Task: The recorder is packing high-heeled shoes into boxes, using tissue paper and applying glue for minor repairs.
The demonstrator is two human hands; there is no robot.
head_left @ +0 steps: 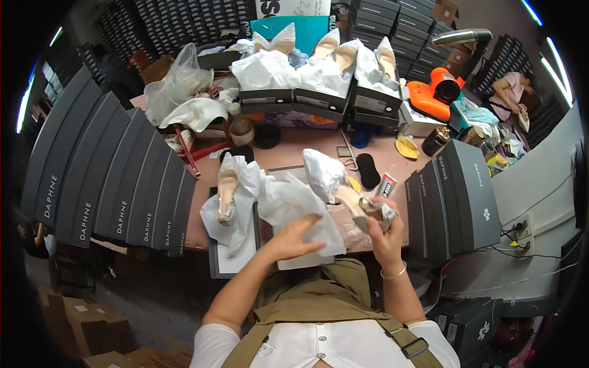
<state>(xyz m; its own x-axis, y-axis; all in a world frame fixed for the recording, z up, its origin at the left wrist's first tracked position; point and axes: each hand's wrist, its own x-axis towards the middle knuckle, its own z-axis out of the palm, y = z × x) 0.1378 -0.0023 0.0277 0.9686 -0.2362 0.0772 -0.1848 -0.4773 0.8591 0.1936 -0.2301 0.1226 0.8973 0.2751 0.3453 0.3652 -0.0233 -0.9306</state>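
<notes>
My right hand (388,236) grips a silvery high-heeled shoe (351,201) by its heel end. White tissue (323,172) covers the toe of that shoe. Over a white tissue sheet (294,205), my left hand (297,239) is open, palm toward the paper, thumb apart from the fingers; whether it touches the paper I cannot tell. The sheet lies over an open shoebox (305,262) in front of me. To its left, a matching glittery shoe (227,191) rests on crumpled tissue (243,232) over another box piece (215,260).
Dark grey shoeboxes stand in rows at left (104,184) and right (457,202). Open boxes (319,101) with wrapped shoes line the back, beside an orange machine (432,98). A glue tube (385,186), black pad (368,170) and yellow sponge (407,148) lie right. Another person (510,95) is far right.
</notes>
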